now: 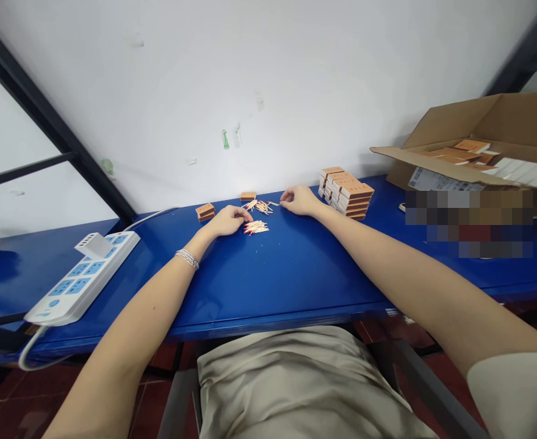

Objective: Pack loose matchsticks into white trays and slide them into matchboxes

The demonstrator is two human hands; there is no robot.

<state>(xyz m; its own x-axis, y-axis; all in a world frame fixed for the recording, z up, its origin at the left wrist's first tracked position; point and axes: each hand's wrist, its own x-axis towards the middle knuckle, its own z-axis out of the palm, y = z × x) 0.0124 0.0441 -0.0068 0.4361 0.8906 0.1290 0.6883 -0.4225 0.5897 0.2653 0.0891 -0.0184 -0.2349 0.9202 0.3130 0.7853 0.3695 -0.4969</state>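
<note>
Left hand and right hand curled either side of loose matches near tabletop far edge; can't tell if either grips.

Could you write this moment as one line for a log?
Left hand: beside loose matchsticks | Right hand: near loose matchsticks | Nearby: stacked matchboxes, cardboard box | Surface: blue table

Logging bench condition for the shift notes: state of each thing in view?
left hand: resting on the blue bench, fingers curled by the matches
right hand: resting, fingertips bunched near the matches
loose matches: out of their boxes, in small heaps
matchbox stack: neat piles, boxes closed
cardboard carton: flaps open, packs inside
power strip: lying flat, cable trailing off the bench
</note>
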